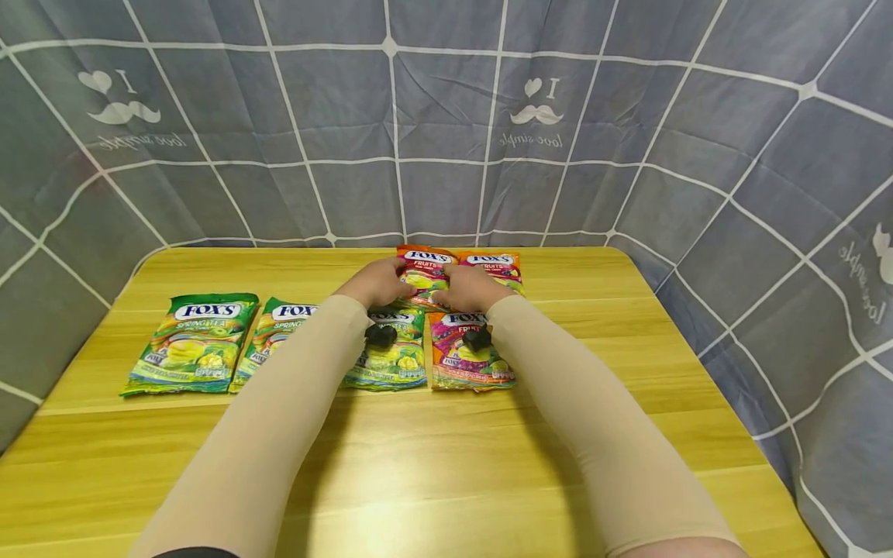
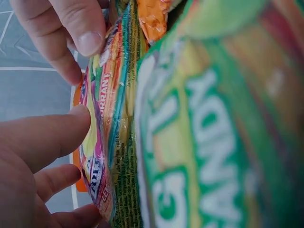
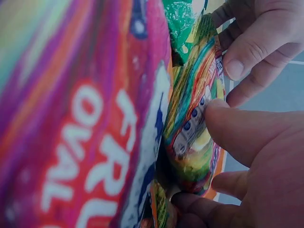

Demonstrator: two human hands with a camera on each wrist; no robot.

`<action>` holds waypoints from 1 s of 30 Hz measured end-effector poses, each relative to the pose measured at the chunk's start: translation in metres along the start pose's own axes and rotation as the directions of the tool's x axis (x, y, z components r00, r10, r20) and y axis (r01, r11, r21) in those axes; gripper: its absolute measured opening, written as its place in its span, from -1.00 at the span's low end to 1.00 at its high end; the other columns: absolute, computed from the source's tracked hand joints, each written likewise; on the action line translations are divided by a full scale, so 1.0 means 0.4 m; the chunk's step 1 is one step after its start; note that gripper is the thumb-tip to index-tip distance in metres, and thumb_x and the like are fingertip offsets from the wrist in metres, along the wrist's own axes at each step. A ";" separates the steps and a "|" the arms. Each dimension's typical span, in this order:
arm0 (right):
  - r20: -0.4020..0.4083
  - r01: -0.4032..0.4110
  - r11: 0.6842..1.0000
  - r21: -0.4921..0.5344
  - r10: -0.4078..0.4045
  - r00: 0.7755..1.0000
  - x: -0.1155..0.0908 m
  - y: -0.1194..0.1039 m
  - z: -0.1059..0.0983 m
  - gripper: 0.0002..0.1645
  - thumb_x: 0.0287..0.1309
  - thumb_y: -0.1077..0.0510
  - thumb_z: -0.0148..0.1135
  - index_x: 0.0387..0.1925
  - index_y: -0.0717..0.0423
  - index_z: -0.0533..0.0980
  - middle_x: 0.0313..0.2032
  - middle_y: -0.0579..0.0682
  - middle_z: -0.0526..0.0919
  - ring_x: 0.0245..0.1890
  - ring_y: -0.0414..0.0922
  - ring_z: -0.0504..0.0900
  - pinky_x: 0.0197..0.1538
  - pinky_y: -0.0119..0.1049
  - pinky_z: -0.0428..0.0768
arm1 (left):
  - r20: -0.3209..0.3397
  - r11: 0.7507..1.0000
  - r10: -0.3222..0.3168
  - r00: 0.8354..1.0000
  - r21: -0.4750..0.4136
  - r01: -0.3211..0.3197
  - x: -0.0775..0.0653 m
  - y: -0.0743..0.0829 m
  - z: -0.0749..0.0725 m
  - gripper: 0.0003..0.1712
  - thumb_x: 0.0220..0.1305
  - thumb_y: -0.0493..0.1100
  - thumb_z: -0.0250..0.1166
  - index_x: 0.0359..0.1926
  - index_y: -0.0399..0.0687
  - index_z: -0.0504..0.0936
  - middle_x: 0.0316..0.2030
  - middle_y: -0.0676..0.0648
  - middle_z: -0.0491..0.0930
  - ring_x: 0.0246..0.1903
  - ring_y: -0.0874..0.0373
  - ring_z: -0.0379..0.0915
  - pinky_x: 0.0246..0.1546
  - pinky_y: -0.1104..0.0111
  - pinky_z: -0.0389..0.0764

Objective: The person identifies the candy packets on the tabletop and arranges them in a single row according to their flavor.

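Both hands are at a red-and-orange Fox's Fruits candy bag (image 1: 424, 267) near the table's back edge. My left hand (image 1: 377, 284) holds its left side, thumb (image 2: 71, 126) against the printed front. On the other side my right hand (image 1: 477, 290) grips the bag, with its thumb (image 3: 228, 118) on the front and fingers at the edge. Close in front lie a green Spring Tea candy bag (image 1: 398, 364) and a purple-red Fruits bag (image 1: 463, 364), each partly covered by a wrist camera. Another Fruits bag (image 1: 505, 267) lies just right, partly behind the right hand.
Two more green Spring Tea bags lie on the left, one in full view (image 1: 191, 345) and one partly hidden by the left sleeve (image 1: 268, 329). They rest on a wooden table (image 1: 418, 465). A grey checked cloth (image 1: 446, 116) hangs around the back and sides.
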State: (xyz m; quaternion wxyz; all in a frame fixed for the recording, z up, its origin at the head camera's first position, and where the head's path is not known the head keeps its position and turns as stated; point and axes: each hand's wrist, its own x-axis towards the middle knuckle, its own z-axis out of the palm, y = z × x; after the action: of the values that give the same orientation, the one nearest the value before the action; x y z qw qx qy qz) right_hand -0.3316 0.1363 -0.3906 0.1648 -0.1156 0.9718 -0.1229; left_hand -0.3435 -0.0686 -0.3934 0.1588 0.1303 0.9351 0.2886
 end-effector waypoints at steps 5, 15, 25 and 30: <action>-0.009 0.003 1.000 0.010 -0.003 1.000 0.004 0.000 0.000 0.00 0.47 -0.29 0.17 0.67 0.10 0.08 0.54 0.14 0.38 0.55 0.18 0.34 0.60 0.10 0.26 | -0.021 1.000 -0.003 1.000 -0.023 0.002 0.007 -0.002 0.004 -0.12 0.47 0.03 0.30 0.64 -0.18 0.19 0.55 -0.28 0.30 0.53 -0.23 0.22 0.58 -0.09 0.22; -0.040 0.021 0.994 0.111 -0.017 0.999 -0.003 0.001 0.000 0.02 0.47 -0.22 0.22 0.70 0.06 0.02 0.57 0.16 0.32 0.55 0.16 0.34 0.60 0.08 0.28 | -0.071 0.994 -0.027 0.997 -0.112 0.019 0.005 -0.006 0.008 -0.17 0.49 -0.01 0.28 0.63 -0.14 0.21 0.56 -0.28 0.28 0.51 -0.22 0.24 0.56 -0.08 0.25; -0.135 0.036 0.981 0.192 -0.010 0.991 -0.011 -0.005 -0.010 0.02 0.49 -0.16 0.24 0.72 -0.02 -0.05 0.60 0.11 0.27 0.56 0.09 0.33 0.61 0.05 0.27 | -0.189 0.967 -0.017 0.982 -0.254 -0.032 -0.015 0.006 -0.002 -0.24 0.47 -0.11 0.28 0.59 -0.10 0.27 0.54 -0.22 0.30 0.50 -0.18 0.26 0.54 -0.08 0.29; -0.203 0.049 0.969 0.243 0.001 0.979 -0.020 -0.004 -0.016 0.00 0.48 -0.13 0.27 0.71 -0.10 -0.02 0.61 0.05 0.27 0.58 0.09 0.30 0.60 0.06 0.29 | -0.259 0.953 0.014 0.966 -0.290 -0.091 -0.022 0.013 -0.003 -0.27 0.41 -0.18 0.34 0.55 -0.07 0.34 0.52 -0.19 0.34 0.47 -0.15 0.29 0.53 -0.06 0.32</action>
State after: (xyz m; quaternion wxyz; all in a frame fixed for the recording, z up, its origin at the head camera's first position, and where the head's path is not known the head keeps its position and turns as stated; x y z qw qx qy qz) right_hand -0.3261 0.1380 -0.3820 0.0769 -0.0930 0.9592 -0.2558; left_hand -0.3351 -0.0683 -0.3875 0.0480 0.0918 0.8893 0.4454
